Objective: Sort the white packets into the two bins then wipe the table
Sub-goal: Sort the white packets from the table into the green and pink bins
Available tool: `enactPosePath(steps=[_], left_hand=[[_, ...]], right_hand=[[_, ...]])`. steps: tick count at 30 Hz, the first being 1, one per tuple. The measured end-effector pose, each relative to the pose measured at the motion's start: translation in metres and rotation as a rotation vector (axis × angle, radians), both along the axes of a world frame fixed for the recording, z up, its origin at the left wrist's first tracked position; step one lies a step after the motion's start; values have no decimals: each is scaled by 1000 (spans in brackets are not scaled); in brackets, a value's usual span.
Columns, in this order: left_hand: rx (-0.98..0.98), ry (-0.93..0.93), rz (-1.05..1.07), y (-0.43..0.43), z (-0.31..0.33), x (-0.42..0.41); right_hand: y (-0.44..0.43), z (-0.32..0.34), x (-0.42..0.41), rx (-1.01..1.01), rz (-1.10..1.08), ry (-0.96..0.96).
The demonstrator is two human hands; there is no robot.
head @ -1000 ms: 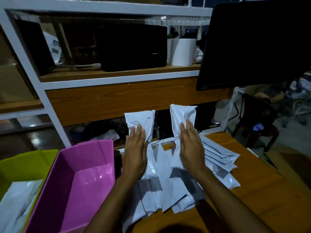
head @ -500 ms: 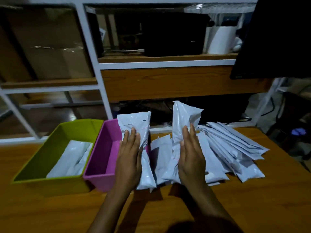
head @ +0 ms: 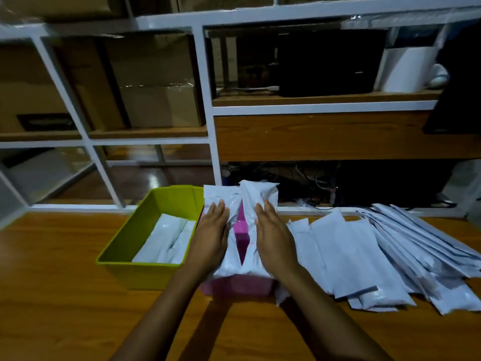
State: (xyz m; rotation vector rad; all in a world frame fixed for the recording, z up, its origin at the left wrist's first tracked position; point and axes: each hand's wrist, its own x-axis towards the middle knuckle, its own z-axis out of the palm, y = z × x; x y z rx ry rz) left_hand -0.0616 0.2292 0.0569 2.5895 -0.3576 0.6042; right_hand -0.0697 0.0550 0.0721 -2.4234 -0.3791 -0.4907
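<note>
My left hand (head: pixel 212 237) holds a white packet (head: pixel 221 198) and my right hand (head: pixel 274 237) holds another white packet (head: pixel 257 195). Both packets hang over the pink bin (head: pixel 240 285), which they mostly hide. The green bin (head: pixel 125 246) stands just left of it with a few white packets (head: pixel 166 243) inside. A spread pile of white packets (head: pixel 364 254) lies on the wooden table (head: pixel 52 295) to the right of the bins.
A white-framed shelf unit (head: pixel 208 110) rises behind the table with cardboard boxes (head: pixel 156 105), a black device (head: pixel 328 63) and a white roll (head: pixel 406 69). Cables (head: pixel 312 178) lie below the shelf. A dark monitor edge (head: pixel 455 105) stands at far right.
Both hands have carried their packets left from the pile to over the pink bin. The view has swung left and down, bringing the green bin fully into sight.
</note>
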Motion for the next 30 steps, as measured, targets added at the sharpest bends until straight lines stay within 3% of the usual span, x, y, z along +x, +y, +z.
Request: enactPosePath(steps=[11, 15, 20, 24, 30], left_hand=[[397, 406, -2, 8, -61, 109], [462, 761, -12, 3, -72, 120], [664, 1036, -214, 8, -49, 145], [856, 1108, -145, 12, -75, 154], [813, 1094, 99, 1, -124, 145]], right_hand=[[37, -53, 106, -343, -92, 348], [43, -87, 121, -564, 44, 535], [43, -66, 138, -626, 146, 709], [48, -78, 138, -922, 181, 881], [53, -112, 129, -974, 80, 909]])
